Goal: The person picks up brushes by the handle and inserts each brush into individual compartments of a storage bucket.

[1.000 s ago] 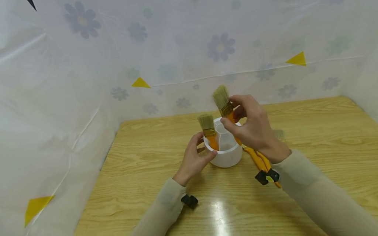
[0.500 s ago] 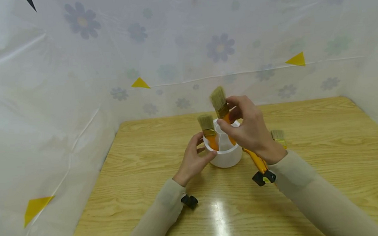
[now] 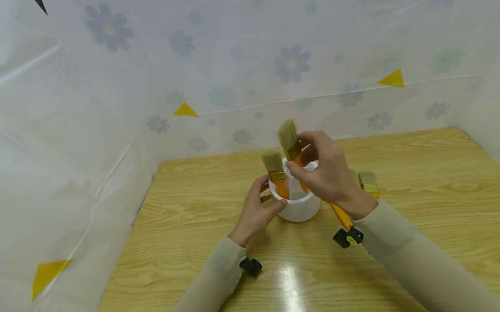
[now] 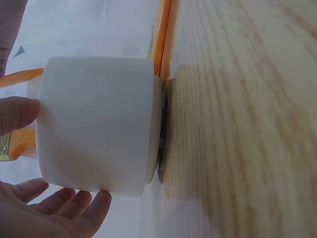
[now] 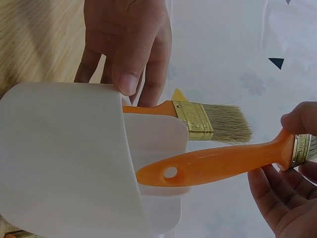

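Note:
A white round pot with inner dividers (image 3: 299, 212) stands on the table. My left hand (image 3: 257, 210) holds it, thumb on the rim and fingers along the far side. One paintbrush (image 3: 273, 164) stands inside it, bristles up, in the left part. Above the opening, my right hand (image 3: 328, 172) pinches a second paintbrush (image 3: 289, 136) near its metal band, bristles up and tilted left. In the right wrist view this brush's orange handle (image 5: 213, 166) points down with its end at the pot's rim; the first brush's bristles (image 5: 230, 123) show beside it.
More paintbrushes (image 3: 368, 181) lie on the wooden table (image 3: 436, 219) right of the pot, partly hidden by my right arm. An orange handle (image 3: 342, 216) shows under the right wrist. Behind the table hangs a pale flowered sheet (image 3: 234, 69) with yellow tape triangles.
My right hand has moved slightly left and down with the paintbrush, its handle end lowering into the pot's opening. The left hand and pot have stayed put.

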